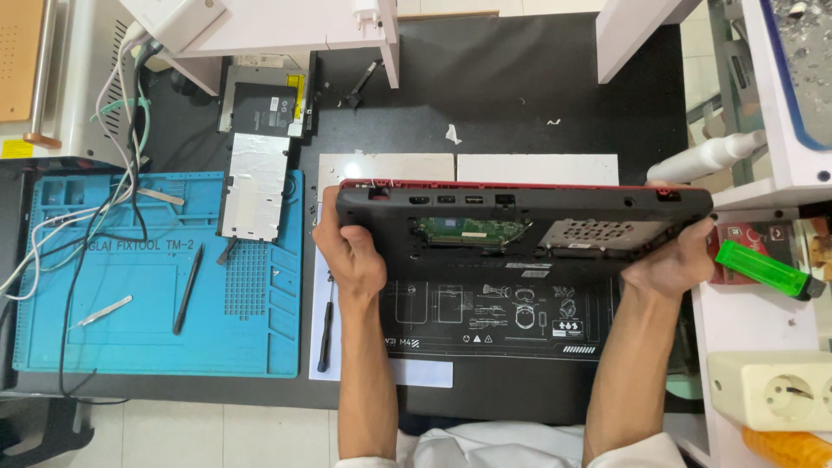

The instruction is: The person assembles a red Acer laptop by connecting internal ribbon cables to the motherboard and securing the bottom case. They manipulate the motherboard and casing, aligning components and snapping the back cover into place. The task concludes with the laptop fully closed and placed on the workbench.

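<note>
I am holding the black laptop base (520, 251) by its two short ends, tilted up so its underside faces me, above the dark table (537, 104) and a printed black mat (485, 321). A thin red edge runs along its far side, and an opening in the shell shows a green circuit board (468, 230). My left hand (351, 256) is wrapped closed around the left end, and my right hand (672, 264) is wrapped closed around the right end, so each grip has a firm hold of the shell. To do this well, I judge that both hands should keep the same height and press on the frame only, not on the open part, because a twist could bend the board. To the left lies a blue work mat (156, 277) with a black pen-like tool (188, 290) and tweezers (104, 310); a black screwdriver (326, 334) lies just beside my left forearm. A green lighter-shaped thing (763, 269) lies at the right. The fingertips behind the shell are hidden, and I cannot tell if screws remain in it.
</note>
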